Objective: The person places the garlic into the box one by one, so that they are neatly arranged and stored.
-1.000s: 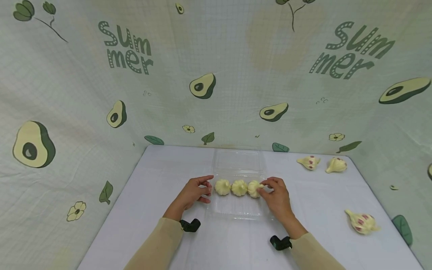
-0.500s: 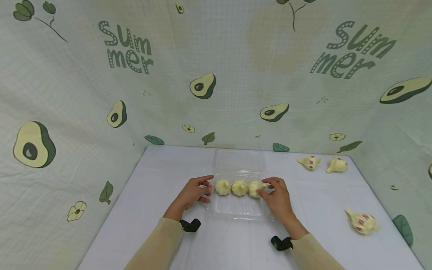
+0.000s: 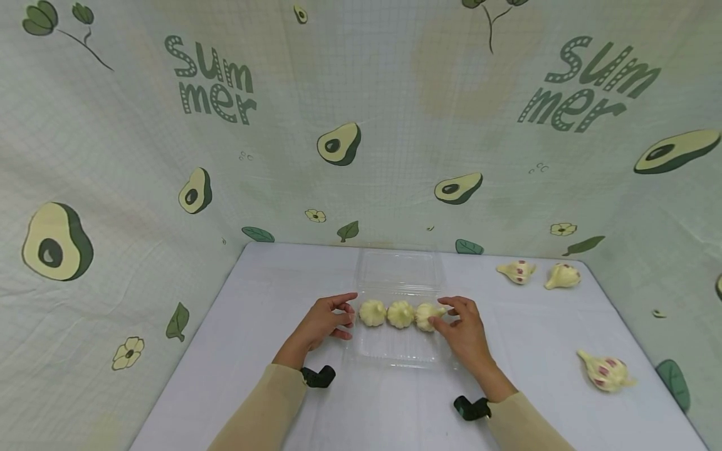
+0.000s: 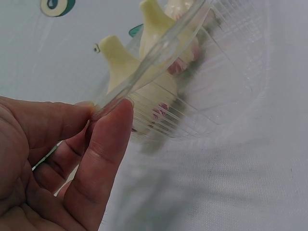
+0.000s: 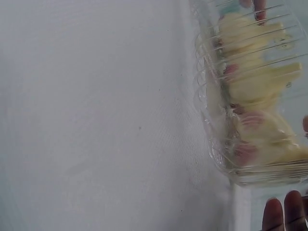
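Note:
Three garlic bulbs stand in a row inside a clear plastic clamshell box [image 3: 395,351]: a left bulb [image 3: 372,312], a middle bulb [image 3: 400,314] and a right bulb [image 3: 427,316]. The box's lid [image 3: 399,269] lies folded back behind it. My left hand [image 3: 327,322] pinches the box's left rim between thumb and finger, plain in the left wrist view. Beside the right bulb is my right hand [image 3: 464,329], thumb and forefinger spread around its stem. The thumb is at the bulb; whether it touches cannot be told. Other right fingertips [image 5: 273,214] show outside the box wall.
Two more garlic bulbs, a left one [image 3: 516,271] and a right one [image 3: 562,275], lie at the table's back right corner. Another garlic bulb [image 3: 606,371] lies near the right edge. Printed cloth [image 3: 395,125] hangs around the white table [image 3: 271,282].
The right hand's forefinger and thumb have parted from the right bulb's stem. That bulb has shifted slightly, its stem leaning right. The left hand has kept its place on the rim.

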`<state>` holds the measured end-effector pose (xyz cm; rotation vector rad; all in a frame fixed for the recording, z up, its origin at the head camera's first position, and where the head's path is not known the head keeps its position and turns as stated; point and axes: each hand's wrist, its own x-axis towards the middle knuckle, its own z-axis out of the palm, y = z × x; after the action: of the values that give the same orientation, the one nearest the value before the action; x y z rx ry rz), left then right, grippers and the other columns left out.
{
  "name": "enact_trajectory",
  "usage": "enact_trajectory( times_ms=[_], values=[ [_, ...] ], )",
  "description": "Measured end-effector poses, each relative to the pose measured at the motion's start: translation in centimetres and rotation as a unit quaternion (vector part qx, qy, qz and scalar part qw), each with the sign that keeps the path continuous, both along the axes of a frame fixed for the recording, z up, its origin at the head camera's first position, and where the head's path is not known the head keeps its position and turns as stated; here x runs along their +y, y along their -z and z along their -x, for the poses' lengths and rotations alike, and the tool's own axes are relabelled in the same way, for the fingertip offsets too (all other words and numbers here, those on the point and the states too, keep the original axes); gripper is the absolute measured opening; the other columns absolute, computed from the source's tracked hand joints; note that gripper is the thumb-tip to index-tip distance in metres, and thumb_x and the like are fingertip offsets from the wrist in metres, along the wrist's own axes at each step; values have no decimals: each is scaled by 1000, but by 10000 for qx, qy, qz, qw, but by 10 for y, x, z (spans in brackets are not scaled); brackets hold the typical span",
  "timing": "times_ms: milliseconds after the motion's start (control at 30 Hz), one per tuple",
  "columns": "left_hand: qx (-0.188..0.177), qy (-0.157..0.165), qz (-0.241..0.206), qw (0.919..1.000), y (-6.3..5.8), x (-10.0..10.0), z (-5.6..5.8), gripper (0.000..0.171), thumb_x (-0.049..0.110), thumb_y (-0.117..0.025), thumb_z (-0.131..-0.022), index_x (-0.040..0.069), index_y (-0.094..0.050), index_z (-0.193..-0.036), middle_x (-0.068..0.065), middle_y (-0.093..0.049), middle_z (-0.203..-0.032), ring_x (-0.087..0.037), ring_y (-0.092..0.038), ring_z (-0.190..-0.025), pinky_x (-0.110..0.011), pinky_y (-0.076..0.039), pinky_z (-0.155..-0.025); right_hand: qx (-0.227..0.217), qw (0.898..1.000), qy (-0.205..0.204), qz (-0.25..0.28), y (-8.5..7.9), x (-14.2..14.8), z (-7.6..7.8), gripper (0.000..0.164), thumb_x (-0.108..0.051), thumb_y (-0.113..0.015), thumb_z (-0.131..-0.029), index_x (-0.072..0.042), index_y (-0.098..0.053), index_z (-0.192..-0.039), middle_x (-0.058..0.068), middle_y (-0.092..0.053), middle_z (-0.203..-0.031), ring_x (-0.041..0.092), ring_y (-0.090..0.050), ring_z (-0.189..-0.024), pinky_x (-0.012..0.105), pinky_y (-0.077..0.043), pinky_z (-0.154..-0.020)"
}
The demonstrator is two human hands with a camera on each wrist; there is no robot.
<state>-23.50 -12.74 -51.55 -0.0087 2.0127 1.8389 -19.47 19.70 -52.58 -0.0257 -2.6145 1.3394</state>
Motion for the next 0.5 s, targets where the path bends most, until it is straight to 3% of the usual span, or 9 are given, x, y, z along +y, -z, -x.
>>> enact_trajectory(
  times_ms=[333,500],
  values=[
    [-6,-11,52,10000,-1,0,-1,59,-4,-67,-99,11,-56,-154,-10,-58,-113,-18,-66,-86,-33,-66,-65,-264,9996,52,59,-2,8,-2,53,-19,-83,-94,-10,-62,-141,16,-47,-146,33,-60,-119,25,-56,-86],
    [-23,-6,72,10000,-2,1,0,59,-5,-68,-98,11,-56,-154,-10,-59,-114,-18,-66,-86,-33,-67,-65,-333,9991,46,256,-5,17,-3,56,-21,-82,-95,-11,-58,-145,16,-46,-149,35,-60,-122,20,-55,-87]
  ],
)
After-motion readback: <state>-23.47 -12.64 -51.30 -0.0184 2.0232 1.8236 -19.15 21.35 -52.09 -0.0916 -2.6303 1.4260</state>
